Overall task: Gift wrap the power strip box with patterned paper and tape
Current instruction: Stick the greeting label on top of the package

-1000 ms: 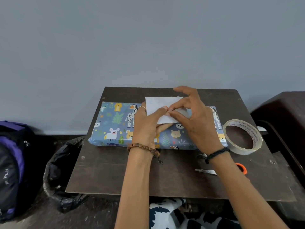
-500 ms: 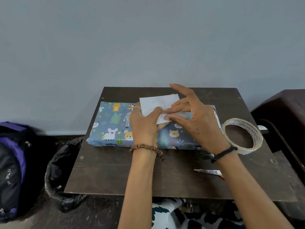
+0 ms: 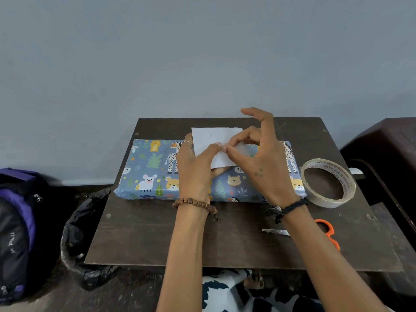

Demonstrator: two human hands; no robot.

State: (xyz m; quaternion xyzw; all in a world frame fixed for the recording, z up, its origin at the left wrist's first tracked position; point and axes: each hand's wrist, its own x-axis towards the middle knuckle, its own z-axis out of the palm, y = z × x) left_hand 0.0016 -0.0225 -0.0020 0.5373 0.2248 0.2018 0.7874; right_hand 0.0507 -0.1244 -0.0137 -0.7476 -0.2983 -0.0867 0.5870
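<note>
1. Far left, off the worktop point(image 3: 139, 239), a backpack point(image 3: 15, 233) and a black bag point(image 3: 76, 239) sit on the floor; neither has any part in the work.
2. The box point(image 3: 148, 170), already covered in blue animal-print paper, lies flat on the far half of the worktop with its long axis running left to right, parallel to the near edge.
3. The left hand point(image 3: 195, 172) is over the middle of the box, its fingers point(image 3: 215, 147) closed on a small white scrap of paper point(image 3: 213, 138), thumb in front and the other fingers behind; the scrap stands up from the hand, tilted toward the far side.
4. The right hand point(image 3: 261, 163) meets it from the right, thumb and forefinger pinched together at the scrap's right edge, the remaining fingers spread and lifted. Whether there is a bit of clear tape in that pinch I cannot tell.
5. What matters next, I'd judge: the scrap is held just above the box's top face, roughly at its centre, so setting it down is a short drop straight down and slightly far. Both hands are equally close.
6. The roll of tape point(image 3: 328, 183) rests just beside the box's right end, nearer the right hand.
7. Orange-handled scissors point(image 3: 324, 233) lie nearer, partly hidden by the right forearm.
</note>
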